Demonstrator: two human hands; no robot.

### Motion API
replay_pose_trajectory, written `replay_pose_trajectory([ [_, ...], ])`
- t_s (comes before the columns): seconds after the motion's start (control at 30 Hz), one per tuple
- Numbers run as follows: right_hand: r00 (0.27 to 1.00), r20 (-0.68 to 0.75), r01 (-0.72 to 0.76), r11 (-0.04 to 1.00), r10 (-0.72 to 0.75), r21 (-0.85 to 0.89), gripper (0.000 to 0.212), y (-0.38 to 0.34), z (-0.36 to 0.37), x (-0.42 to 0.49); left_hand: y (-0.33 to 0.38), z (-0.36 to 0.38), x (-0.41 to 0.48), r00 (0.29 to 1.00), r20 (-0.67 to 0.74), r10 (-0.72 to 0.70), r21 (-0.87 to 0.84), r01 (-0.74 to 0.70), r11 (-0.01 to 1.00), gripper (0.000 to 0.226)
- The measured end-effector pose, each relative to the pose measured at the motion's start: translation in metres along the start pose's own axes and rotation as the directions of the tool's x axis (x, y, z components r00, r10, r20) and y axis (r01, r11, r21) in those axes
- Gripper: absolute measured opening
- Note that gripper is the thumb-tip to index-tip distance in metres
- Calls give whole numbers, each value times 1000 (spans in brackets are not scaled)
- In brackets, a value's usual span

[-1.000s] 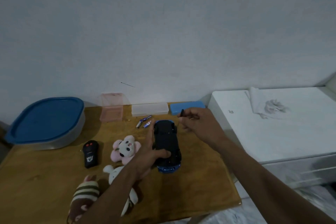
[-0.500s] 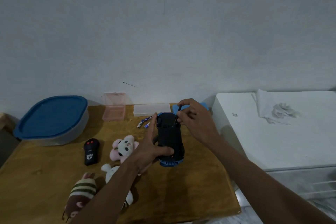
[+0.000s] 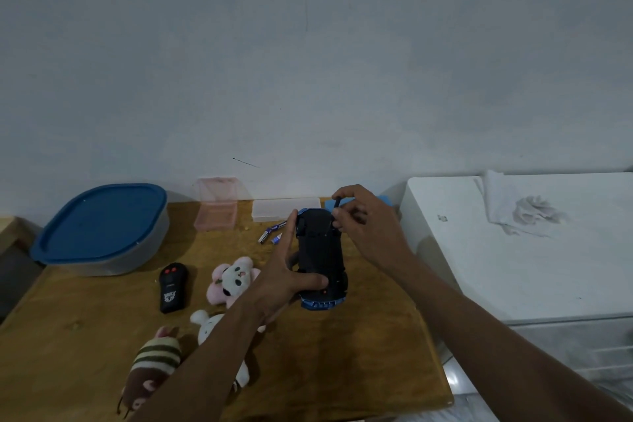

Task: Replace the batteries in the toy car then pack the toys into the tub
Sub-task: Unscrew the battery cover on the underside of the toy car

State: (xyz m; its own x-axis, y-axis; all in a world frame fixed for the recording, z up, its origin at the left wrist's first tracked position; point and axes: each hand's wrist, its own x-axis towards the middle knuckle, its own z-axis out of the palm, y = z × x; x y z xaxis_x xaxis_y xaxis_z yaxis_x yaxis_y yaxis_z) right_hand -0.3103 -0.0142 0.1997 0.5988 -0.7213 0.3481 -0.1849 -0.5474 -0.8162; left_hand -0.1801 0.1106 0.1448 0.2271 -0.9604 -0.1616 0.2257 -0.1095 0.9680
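The blue toy car point(image 3: 320, 257) is turned belly-up, its black underside facing me, and my left hand point(image 3: 287, 271) grips it from the left side. My right hand point(image 3: 363, 223) pinches a small dark tool point(image 3: 337, 203) at the car's far right corner. Loose batteries point(image 3: 272, 233) lie on the table just left of the car. The tub point(image 3: 102, 229), grey with a blue lid on it, stands at the back left. A black remote point(image 3: 173, 286), a pink plush point(image 3: 233, 279), a white plush point(image 3: 212, 325) and a striped plush point(image 3: 154, 367) lie in front.
The wooden table point(image 3: 342, 370) ends at the right by a white cabinet point(image 3: 513, 257) with a crumpled cloth point(image 3: 520, 212). A pink clear box point(image 3: 217, 211), a clear flat case point(image 3: 286, 208) and a blue case point(image 3: 385, 199) line the wall.
My left hand lifted and tilted the car off the table. My right hand moved in from the right and brought the small tool onto the car's far corner.
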Motion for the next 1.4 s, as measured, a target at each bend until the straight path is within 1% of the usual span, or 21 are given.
replay_pose_trajectory([
  [0.1, 1000, 3, 9, 1000, -9, -20, 13, -1, 0, 0, 1, 1, 0, 1000, -7, -2, -8, 2, 1000, 118],
  [0.23, 998, 3, 63, 995, -63, -79, 13, -9, 0, 0, 3, 1, 0, 1000, -18, -2, -18, 2, 1000, 118],
  [0.33, 993, -38, 103, 980, -111, -170, 15, -12, 4, 2, 4, 0, 1, 1000, -21, -1, -26, 1, 1000, 118],
  [0.43, 991, -89, 75, 975, -95, -208, 16, -10, 5, 3, 4, -1, -1, 1000, -23, -9, -35, 8, 999, 118],
  [0.63, 995, -97, 23, 992, -35, -120, 13, -10, 7, 4, 5, -2, -1, 1000, -28, 1, -21, -1, 1000, 118],
  [0.73, 997, -78, 6, 998, -12, -67, 20, -13, 8, 3, 4, -2, -2, 1000, -24, 0, -22, 0, 1000, 117],
  [0.87, 997, -54, 48, 988, -56, -144, 18, -13, 11, 2, 4, -2, -3, 1000, -17, -5, -2, 5, 1000, 117],
  [0.97, 988, -127, 66, 987, -85, -150, 19, -17, 13, 2, 3, -2, -4, 1000, -21, -11, -7, 11, 1000, 117],
  [1.07, 974, -197, 79, 982, -113, -171, 14, -17, 14, 4, 3, -2, -5, 1000, -20, -19, -17, 18, 1000, 116],
  [1.17, 976, -165, 112, 977, -142, -180, 15, -17, 15, 4, 3, -3, -6, 999, -19, -27, -24, 26, 999, 116],
  [1.27, 984, -159, 63, 987, -86, -147, 24, -19, 15, 4, 2, -4, -6, 999, -31, -25, -20, 24, 1000, 116],
  [1.3, 983, -164, 58, 988, -82, -144, 24, -18, 15, 4, 2, -5, -6, 999, -33, -25, -22, 24, 999, 116],
  [1.4, 976, -169, 109, 979, -138, -173, 22, -17, 16, 3, 2, -5, -6, 999, -29, -28, -42, 26, 999, 115],
])
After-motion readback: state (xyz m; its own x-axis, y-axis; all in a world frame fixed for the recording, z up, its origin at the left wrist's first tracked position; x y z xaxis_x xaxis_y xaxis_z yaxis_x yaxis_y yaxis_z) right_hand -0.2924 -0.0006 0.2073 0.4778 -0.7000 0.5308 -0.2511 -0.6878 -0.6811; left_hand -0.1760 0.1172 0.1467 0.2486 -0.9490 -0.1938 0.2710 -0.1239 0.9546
